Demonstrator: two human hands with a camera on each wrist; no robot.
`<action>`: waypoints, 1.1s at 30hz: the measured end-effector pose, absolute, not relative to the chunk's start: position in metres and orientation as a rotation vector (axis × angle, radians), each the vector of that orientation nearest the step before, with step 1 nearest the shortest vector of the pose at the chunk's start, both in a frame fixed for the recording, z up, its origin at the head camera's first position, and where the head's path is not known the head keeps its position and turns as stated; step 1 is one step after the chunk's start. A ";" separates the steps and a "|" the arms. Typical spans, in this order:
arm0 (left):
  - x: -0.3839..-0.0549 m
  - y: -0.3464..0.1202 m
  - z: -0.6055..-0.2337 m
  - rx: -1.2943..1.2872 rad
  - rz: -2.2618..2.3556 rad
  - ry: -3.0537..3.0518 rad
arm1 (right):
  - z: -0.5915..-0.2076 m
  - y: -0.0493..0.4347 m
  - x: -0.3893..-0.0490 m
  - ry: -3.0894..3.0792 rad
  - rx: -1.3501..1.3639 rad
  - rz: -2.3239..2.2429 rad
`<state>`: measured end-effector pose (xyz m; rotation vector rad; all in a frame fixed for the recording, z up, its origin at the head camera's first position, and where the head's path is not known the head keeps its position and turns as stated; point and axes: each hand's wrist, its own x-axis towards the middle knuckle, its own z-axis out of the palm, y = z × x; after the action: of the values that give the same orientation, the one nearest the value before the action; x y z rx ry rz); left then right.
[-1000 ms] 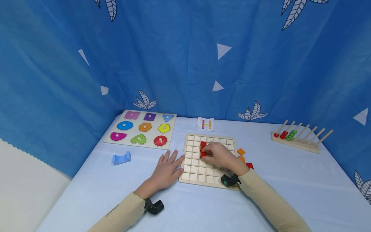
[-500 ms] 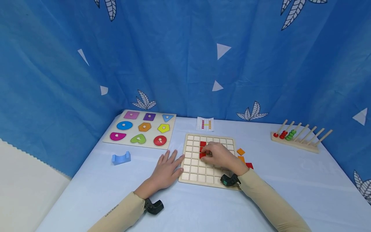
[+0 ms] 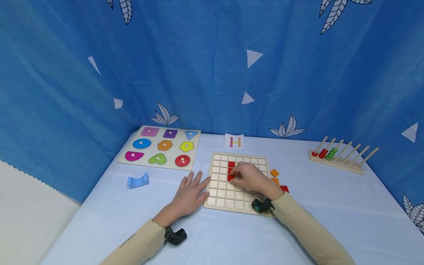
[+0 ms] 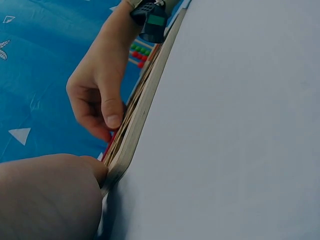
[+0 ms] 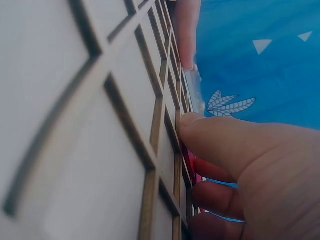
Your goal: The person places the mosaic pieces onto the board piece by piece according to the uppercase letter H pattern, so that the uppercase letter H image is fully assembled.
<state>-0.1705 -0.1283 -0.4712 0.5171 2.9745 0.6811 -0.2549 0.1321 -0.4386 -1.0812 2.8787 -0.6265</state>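
A wooden grid board [image 3: 221, 193] lies on the table with a column of three red square tiles [image 3: 231, 164] in its cells. My right hand [image 3: 250, 177] is over the board, thumb and curled fingers pinching the lowest red tile. In the right wrist view, a bit of the red tile [image 5: 189, 161] shows between the thumb and the fingers. My left hand [image 3: 187, 197] lies palm down with its fingers spread, the index finger and thumb at the board's left edge. From the left wrist, the right hand [image 4: 100, 95] appears bent down over the board's surface.
Loose orange tiles [image 3: 274, 173] and a red tile [image 3: 284, 188] lie right of the board. Behind it is a printed pattern card [image 3: 233, 141]. A shape puzzle [image 3: 155, 149] and a blue block [image 3: 138, 181] lie left. A bead-and-peg stand [image 3: 338, 162] stands at right.
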 end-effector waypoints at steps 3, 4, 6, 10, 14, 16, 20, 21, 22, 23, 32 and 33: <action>-0.170 -0.128 -0.471 0.517 0.687 2.974 | -0.438 0.132 -0.255 2.875 -1.080 -0.623; -0.170 -0.128 -0.471 0.518 0.691 2.974 | -0.438 0.132 -0.255 2.875 -1.081 -0.622; -0.170 -0.128 -0.471 0.521 0.695 2.975 | -0.438 0.132 -0.255 2.874 -1.084 -0.621; -0.170 -0.128 -0.470 0.526 0.687 2.979 | -0.437 0.133 -0.255 2.866 -1.082 -0.631; -0.170 -0.128 -0.470 0.530 0.689 2.982 | -0.435 0.134 -0.255 2.853 -1.086 -0.637; -0.170 -0.128 -0.470 0.533 0.697 2.983 | -0.434 0.134 -0.255 2.853 -1.096 -0.631; -0.169 -0.128 -0.471 0.538 0.700 2.983 | -0.431 0.141 -0.254 2.844 -1.109 -0.636; -0.169 -0.128 -0.471 0.539 0.699 2.982 | -0.429 0.144 -0.254 2.845 -1.103 -0.638; -0.168 -0.127 -0.471 0.540 0.699 2.982 | -0.429 0.147 -0.253 2.849 -1.094 -0.637; -0.168 -0.127 -0.471 0.539 0.694 2.984 | -0.427 0.151 -0.253 2.853 -1.088 -0.637; -0.168 -0.128 -0.470 0.534 0.704 2.990 | -0.417 0.196 -0.244 2.903 -0.913 -0.588; -0.168 -0.128 -0.470 0.533 0.707 2.988 | -0.416 0.201 -0.242 2.909 -0.890 -0.585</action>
<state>-0.1684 -0.1281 -0.4702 0.5325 2.9880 0.7066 -0.2424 0.2010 -0.4163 -0.8901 2.9091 -0.5848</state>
